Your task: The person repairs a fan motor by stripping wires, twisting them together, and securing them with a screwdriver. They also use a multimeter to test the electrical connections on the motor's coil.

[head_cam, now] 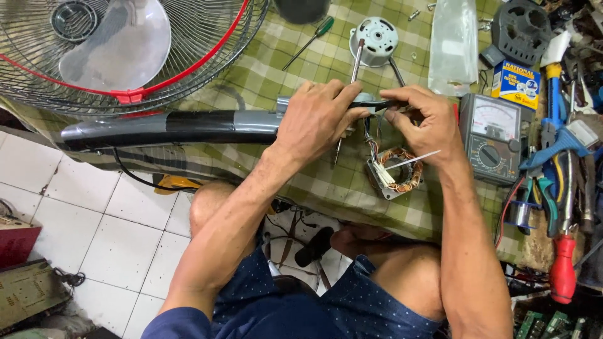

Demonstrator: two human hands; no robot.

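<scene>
Over the checked green cloth of the counter (301, 63), both hands meet at the end of a long grey and black fan stand tube (169, 129) that lies across the cloth from the left. The left hand (317, 119) is closed over the tube's end fitting, knuckles up, forearm running up from the lower left. The right hand (424, 122) is bent at the wrist, its fingertips pinched on a thin dark wire or lead at that same fitting; exactly what is pinched is too small to tell. Just below the hands lies a stator with copper windings (396, 172), its coloured leads rising toward the fitting, so the work in hand looks like handling the wiring between stator and tube. That calls for a steady hold on the tube and fine finger work on the leads. An analog multimeter (493, 135) sits just right of the right hand, a small round motor housing (375, 39) above, and a fan guard (125, 50) at the upper left.
</scene>
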